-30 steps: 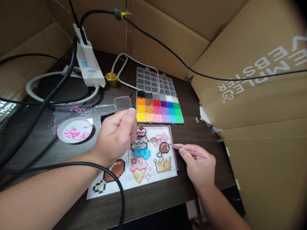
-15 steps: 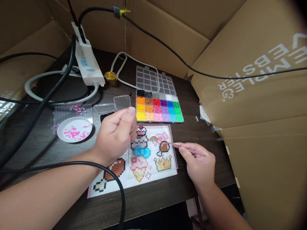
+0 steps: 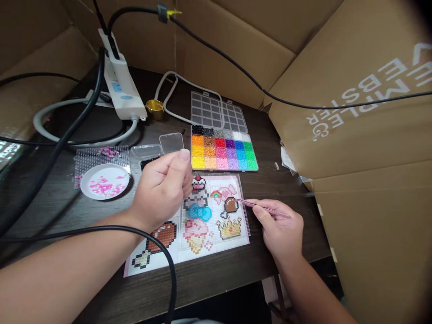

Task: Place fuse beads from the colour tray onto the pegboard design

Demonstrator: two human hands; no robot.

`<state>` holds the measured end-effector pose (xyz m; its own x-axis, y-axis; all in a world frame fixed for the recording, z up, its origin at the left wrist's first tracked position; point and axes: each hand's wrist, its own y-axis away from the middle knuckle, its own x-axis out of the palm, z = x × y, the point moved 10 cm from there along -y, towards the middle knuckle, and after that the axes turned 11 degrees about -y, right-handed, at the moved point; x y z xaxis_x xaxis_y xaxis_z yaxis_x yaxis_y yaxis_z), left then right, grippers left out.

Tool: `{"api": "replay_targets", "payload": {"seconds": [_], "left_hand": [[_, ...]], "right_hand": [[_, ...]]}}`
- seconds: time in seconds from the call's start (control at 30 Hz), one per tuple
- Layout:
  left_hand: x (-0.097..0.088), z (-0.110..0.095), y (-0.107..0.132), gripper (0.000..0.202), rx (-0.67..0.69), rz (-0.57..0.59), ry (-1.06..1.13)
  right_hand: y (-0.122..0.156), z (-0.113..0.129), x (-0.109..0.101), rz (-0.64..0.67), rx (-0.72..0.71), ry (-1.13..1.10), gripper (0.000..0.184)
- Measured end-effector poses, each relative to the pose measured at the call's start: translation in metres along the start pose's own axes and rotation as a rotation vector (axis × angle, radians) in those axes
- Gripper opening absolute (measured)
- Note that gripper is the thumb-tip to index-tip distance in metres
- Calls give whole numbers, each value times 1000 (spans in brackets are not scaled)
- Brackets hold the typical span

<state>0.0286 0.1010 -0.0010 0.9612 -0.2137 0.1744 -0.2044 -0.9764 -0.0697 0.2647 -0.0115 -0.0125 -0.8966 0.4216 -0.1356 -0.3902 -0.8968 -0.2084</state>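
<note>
My right hand (image 3: 283, 229) grips pink tweezers (image 3: 270, 209), whose tip points left at the brown drumstick design on the clear pegboard (image 3: 246, 213). I cannot make out whether a bead is in the tip. Under the pegboard lies a printed pattern sheet (image 3: 232, 246) with a cupcake, bow, ice cream, rainbow and crown. Above its left part, my left hand (image 3: 165, 180) is closed in a fist, thumb uppermost. Anything inside that fist is hidden, and the hand covers part of the sheet.
Behind the sheet stands an open bead box (image 3: 224, 170) sorted by colour. A white dish (image 3: 87, 192) of pink and white beads sits at left, near another clear pegboard (image 3: 84, 157). A power strip (image 3: 124, 99), a gold cup (image 3: 155, 112) and cardboard walls (image 3: 357, 202) surround this. A black cable (image 3: 170, 265) crosses my left forearm.
The view has shifted very slightly. My left fist holds its place, and the tweezers in my right hand stay at the drumstick design, their tip a touch higher.
</note>
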Motion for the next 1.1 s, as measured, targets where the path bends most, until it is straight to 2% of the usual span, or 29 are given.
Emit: {"api": "replay_targets", "payload": {"seconds": [1.1], "left_hand": [[1,0,0,46,12,3,-34]], "right_hand": [[0,1,2,9,18,31,6]]}}
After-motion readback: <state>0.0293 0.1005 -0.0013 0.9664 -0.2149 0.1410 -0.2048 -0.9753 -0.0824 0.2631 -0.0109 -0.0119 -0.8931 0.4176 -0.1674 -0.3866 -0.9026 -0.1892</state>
